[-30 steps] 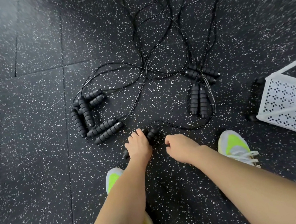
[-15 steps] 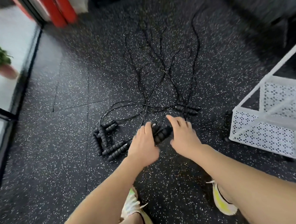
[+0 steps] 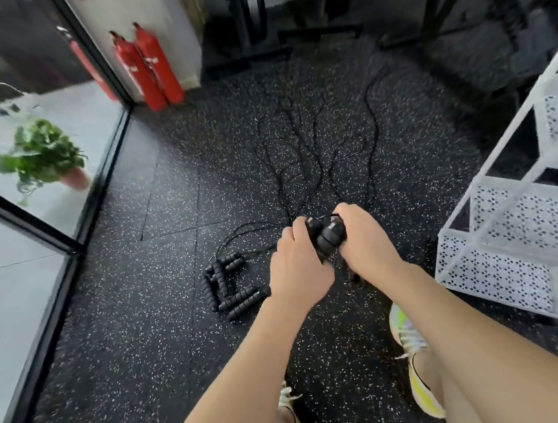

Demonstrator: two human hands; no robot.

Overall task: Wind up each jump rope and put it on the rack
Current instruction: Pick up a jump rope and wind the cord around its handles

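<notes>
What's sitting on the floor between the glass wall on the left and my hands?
In the head view, a cluster of black jump rope handles lies on the speckled floor there, with thin cords running toward the left hand.

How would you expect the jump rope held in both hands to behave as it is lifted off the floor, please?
The jump rope's thin cord lies in loose waves on the floor, so it will probably trail limply and may snag the other cords. The ribbed handles, gripped by the left hand and right hand, look stiff and unlikely to slip.
</notes>
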